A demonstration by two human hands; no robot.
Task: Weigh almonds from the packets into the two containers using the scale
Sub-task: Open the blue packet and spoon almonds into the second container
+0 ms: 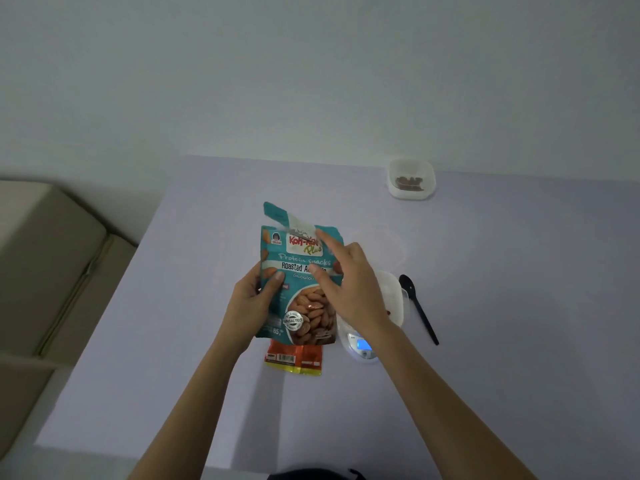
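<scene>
A teal almond packet (298, 306) stands upright at the table's middle, its top strip torn and flapping up. My left hand (251, 303) grips the packet's left side. At the packet's upper right, my right hand (349, 289) pinches the top edge with its fingers. Behind that hand a white scale (362, 348) with a lit blue display carries a clear container (394, 299), mostly hidden. A second clear container (411, 178) with a few almonds sits at the far right of the table. An orange packet (294, 360) lies flat below the teal one.
A black plastic spoon (417, 306) lies to the right of the scale. The pale lilac table (519, 341) ends at a white wall behind. A beige sofa (45, 271) stands to the left of the table.
</scene>
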